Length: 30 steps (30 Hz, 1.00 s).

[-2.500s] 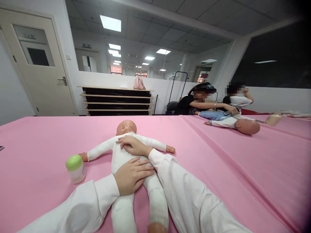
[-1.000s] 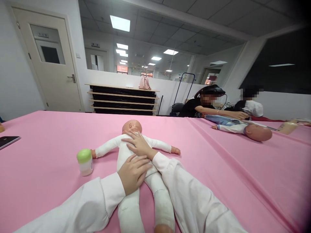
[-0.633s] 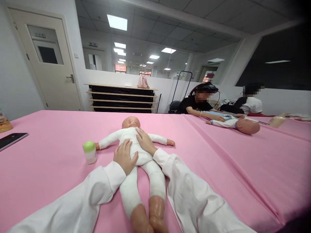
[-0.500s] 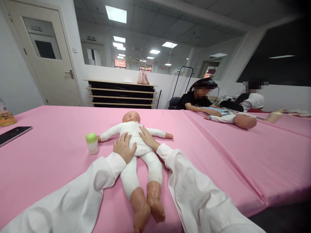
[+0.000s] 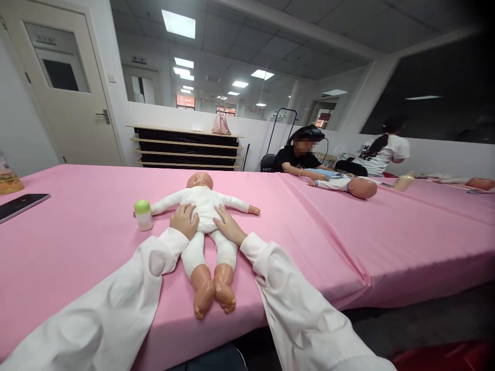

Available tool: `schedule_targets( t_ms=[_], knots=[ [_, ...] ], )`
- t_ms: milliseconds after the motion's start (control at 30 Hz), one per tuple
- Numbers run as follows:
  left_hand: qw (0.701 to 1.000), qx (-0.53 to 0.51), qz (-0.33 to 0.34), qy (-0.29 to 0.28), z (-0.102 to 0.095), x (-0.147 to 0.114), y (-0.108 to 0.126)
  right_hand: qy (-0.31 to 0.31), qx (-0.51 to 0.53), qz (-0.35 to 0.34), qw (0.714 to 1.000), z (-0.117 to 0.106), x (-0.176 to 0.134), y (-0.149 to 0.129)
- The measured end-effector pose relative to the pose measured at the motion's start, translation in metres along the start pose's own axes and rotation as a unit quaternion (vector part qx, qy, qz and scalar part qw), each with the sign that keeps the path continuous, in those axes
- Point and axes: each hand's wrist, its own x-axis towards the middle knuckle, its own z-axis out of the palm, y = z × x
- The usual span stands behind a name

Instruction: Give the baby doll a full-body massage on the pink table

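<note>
both hands on the doll's hips

the baby doll (image 5: pixel 203 203) lies on its back on the pink tablecloth (image 5: pixel 77 242), arms spread, bare feet toward the person. the left hand (image 5: pixel 184 221) rests on the doll's side at the hip, fingers curled over the white suit, and the right hand (image 5: pixel 228 230) lies flat against the opposite hip. the two hands sit apart, one on each side of the body, pressing rather than clamped around anything. just beyond the left hand, beside the doll's outstretched arm, stands a small bottle with a green cap (image 5: pixel 143 215). far out past the left hand a dark phone (image 5: pixel 21 204) lies flat on the cloth. well beyond the right hand, another person in black (image 5: pixel 296 159) leans over a second doll (image 5: pixel 342 184) on the next stretch of table.
</note>
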Motion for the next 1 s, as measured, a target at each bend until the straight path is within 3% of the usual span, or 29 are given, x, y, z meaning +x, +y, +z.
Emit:
schedule_targets(
  t_ms=[200,667,833,900,1000],
  knots=[
    [0.999,0.004,0.018,-0.032,-0.003,-0.002,-0.004,-0.003,-0.043,-0.126,0.991,-0.004,-0.008,-0.012],
    [0.996,0.039,0.036,-0.076,-0.006,-0.006,-0.008,-0.037,-0.079,-0.130,0.988,-0.011,-0.010,-0.015],
    [0.998,0.000,0.064,-0.029,-0.014,-0.004,-0.005,0.004,-0.054,-0.111,0.992,-0.009,-0.008,-0.015],
    [0.996,-0.040,0.080,0.003,-0.020,0.009,-0.002,0.046,-0.038,-0.076,0.995,-0.009,0.000,-0.017],
    [0.993,-0.095,0.053,0.050,-0.023,0.042,0.001,0.109,-0.036,-0.024,0.993,-0.011,0.024,-0.019]
  ],
)
